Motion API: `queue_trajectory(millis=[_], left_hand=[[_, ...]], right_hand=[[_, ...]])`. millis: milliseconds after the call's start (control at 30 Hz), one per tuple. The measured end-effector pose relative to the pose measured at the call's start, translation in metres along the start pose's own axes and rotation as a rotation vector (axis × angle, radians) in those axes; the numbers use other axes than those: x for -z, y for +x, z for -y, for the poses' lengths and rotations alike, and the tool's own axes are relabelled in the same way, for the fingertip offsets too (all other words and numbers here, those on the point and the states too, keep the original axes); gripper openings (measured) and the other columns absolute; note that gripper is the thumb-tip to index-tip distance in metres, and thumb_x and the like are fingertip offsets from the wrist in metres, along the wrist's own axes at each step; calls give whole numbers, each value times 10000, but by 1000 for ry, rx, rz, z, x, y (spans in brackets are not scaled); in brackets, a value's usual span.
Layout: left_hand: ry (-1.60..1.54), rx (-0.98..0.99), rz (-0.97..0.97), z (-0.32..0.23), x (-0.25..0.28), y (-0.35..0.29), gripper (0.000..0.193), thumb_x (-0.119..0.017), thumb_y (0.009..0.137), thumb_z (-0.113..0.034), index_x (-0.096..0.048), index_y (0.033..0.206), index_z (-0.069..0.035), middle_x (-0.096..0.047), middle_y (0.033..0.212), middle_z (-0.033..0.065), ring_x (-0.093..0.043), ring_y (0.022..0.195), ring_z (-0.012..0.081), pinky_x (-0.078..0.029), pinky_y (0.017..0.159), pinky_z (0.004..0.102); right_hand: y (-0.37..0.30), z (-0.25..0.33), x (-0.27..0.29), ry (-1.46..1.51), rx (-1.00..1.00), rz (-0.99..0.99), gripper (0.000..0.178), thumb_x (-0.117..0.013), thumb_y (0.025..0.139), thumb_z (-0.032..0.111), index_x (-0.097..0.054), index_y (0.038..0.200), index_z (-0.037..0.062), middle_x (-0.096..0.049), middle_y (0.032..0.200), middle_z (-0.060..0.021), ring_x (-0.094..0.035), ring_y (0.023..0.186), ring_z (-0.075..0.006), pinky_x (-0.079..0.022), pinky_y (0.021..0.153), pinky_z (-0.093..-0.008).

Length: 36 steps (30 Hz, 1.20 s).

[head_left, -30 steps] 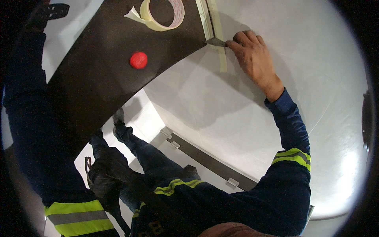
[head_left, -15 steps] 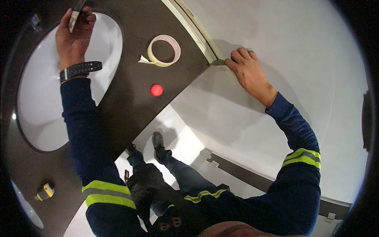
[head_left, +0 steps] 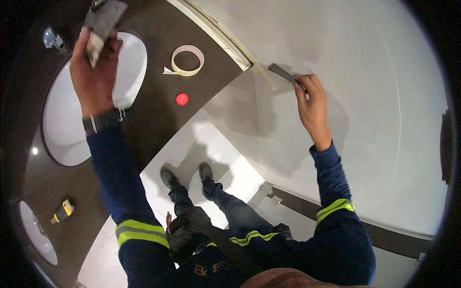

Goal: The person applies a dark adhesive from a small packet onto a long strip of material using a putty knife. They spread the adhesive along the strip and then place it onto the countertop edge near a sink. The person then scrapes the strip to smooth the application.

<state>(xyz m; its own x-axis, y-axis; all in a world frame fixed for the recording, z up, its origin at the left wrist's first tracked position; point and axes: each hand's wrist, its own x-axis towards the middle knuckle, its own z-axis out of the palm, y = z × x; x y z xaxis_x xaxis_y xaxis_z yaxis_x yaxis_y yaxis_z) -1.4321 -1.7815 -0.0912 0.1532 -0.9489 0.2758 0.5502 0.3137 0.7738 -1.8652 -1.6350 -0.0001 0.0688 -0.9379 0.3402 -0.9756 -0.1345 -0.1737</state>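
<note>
My left hand is raised over the white oval basin, closed round the pale, worn handle of a putty knife. Its wide grey blade points away from me. Between the thumb and fingers of my right hand is a thin grey scraper blade, held just off the white wall. The blade's free end points toward the corner of the dark countertop, apart from it. Close by, a strip of masking tape runs past that corner onto the wall.
A roll of masking tape and a round red cap lie on the countertop. A faucet stands beyond the basin. Lower left are a yellow and black tool and a second basin. My shoes stand on the white floor.
My right hand has drawn the scraper blade away from the countertop corner, out to the right. My left hand has turned, bringing the putty knife's wide blade into view.
</note>
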Motion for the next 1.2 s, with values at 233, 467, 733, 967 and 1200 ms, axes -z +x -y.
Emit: queue_trajectory(millis=[233,467,733,967,1200], left_hand=[[-471,643,-417,-6,-137,-212,506,-727,958,-192,-543,1417,-82,-612,1353,83,-627,1204,239,-541,975,471],[-215,588,-160,-65,-265,-268,366,-553,1068,-303,-535,1376,-106,-637,1288,65,-648,1161,208,-550,921,423],[-332,494,-105,-186,-328,-295,351,-576,1052,-231,-546,1363,-70,-667,1256,91,-657,1177,236,-523,1036,423],[-220,317,-113,-263,-354,-344,317,-611,1042,-211,-568,1327,-78,-674,1183,25,-679,1043,149,-570,866,314],[17,166,-260,-322,-315,-414,286,-642,1026,-260,-598,1263,-105,-664,1066,-11,-640,873,94,-491,668,255]], right_hand=[[-92,26,-5,1004,-414,-143,363,-516,1100,294,-641,1218,-25,-724,956,-79,-632,848,-143,-516,771,-303],[-116,81,87,1706,-324,-43,497,-496,1097,349,-572,1351,-71,-642,1276,-142,-600,1077,-191,-479,932,-360],[-118,63,178,1862,123,259,535,-552,865,-74,-579,1399,-59,-582,1431,-165,-564,1317,-262,-424,1123,-383],[-105,93,233,1495,336,399,571,-532,811,-123,-622,1367,-31,-562,1470,-158,-515,1393,-268,-390,1167,-369],[-121,173,260,1366,736,343,462,-590,882,-6,-653,1339,-13,-613,1414,-135,-543,1342,-252,-387,1156,-374]])
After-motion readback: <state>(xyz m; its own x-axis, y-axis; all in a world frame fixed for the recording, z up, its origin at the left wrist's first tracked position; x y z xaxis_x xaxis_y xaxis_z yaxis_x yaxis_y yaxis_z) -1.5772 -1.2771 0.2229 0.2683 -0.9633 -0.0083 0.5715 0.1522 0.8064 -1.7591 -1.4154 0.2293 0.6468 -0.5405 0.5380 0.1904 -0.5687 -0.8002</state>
